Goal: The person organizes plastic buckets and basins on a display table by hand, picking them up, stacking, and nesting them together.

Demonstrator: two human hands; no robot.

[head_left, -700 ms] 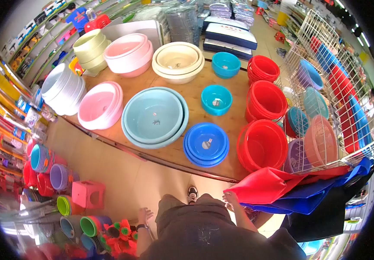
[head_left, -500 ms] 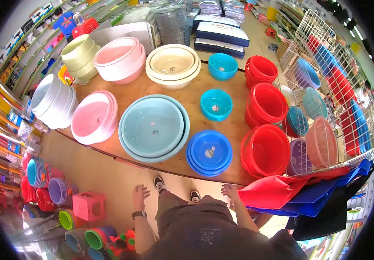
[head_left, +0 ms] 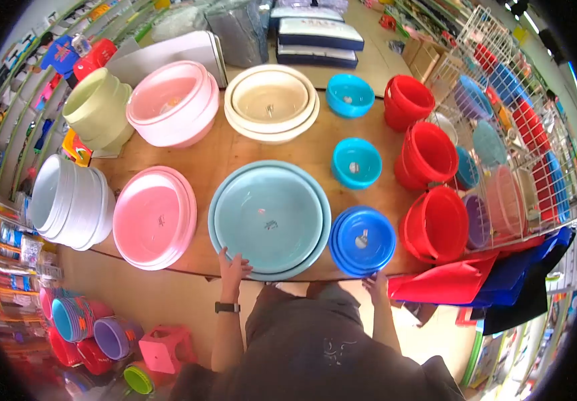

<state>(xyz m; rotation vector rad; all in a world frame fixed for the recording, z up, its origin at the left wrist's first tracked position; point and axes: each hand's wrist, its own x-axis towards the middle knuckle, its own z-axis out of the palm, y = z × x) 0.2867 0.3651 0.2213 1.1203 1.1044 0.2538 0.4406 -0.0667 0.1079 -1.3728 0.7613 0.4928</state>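
Observation:
My left hand [head_left: 235,267] is at the front rim of a nested pair of large pale blue basins [head_left: 268,224], fingers spread, seemingly touching the outer one. A dark band circles that wrist. Fingers apart, my right hand [head_left: 376,287] is at the table's front edge, just below a small stack of bright blue basins [head_left: 366,242]; whether it touches them I cannot tell. Left of the pale blue pair lies a tilted stack of pink basins [head_left: 151,220]. Two turquoise bowls [head_left: 356,164] and a nested set of cream basins [head_left: 269,100] sit farther back. Neither hand holds anything.
Stacked red buckets [head_left: 435,224] line the table's right side, beside a wire rack [head_left: 502,134] and hanging red and blue bags [head_left: 442,281]. White buckets [head_left: 68,200] stand at the left end. A pink stool [head_left: 161,351] and more buckets are on the floor at lower left.
I have come closer to the table. My left hand has moved forward to the pale blue basins' rim, and my right hand has moved toward the bright blue basins.

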